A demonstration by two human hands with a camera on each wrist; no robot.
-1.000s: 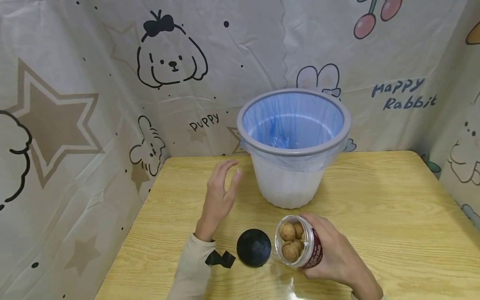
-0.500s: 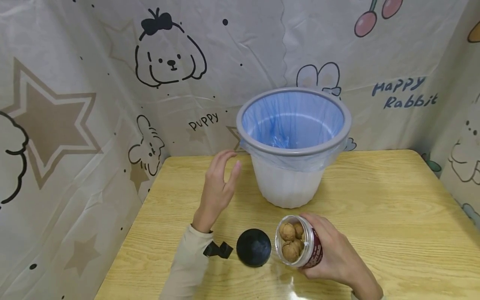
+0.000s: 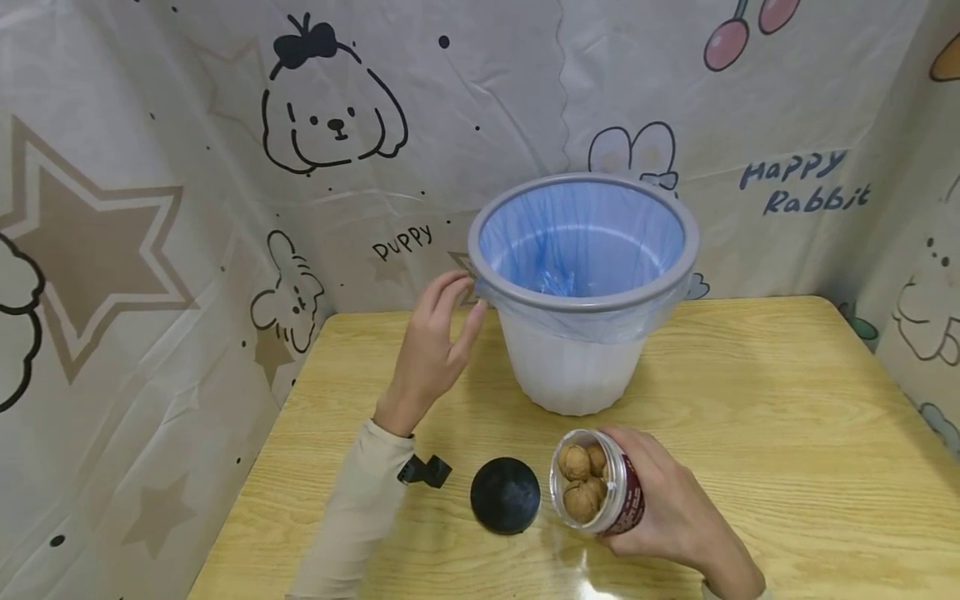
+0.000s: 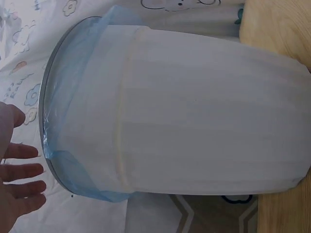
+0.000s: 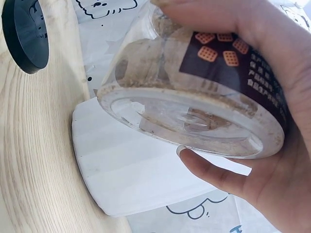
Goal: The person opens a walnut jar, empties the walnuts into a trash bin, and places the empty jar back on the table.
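My right hand [image 3: 663, 508] grips a clear plastic jar [image 3: 630, 500] with a dark maroon label, its open mouth tipped toward me. Several walnuts [image 3: 581, 500] show inside it. In the right wrist view the jar's clear base [image 5: 189, 124] faces the camera, with fingers around its side. My left hand [image 3: 435, 342] is raised with fingers apart and holds nothing. Its fingertips are right by the left rim of a white trash bin [image 3: 573, 367], which is lined with a blue plastic bag [image 3: 600, 250]. The left wrist view has those fingers [image 4: 24, 172] beside the bin's rim.
A round black lid [image 3: 506, 496] lies on the wooden table [image 3: 787, 450] just left of the jar. A small black device [image 3: 425, 471] is on the left sleeve. Printed cloth [image 3: 360, 200] hangs behind and on both sides of the table.
My left hand has moved up and away from me, from beside the bin's body to the bin's left rim. The right hand holds the walnut jar in about the same place.
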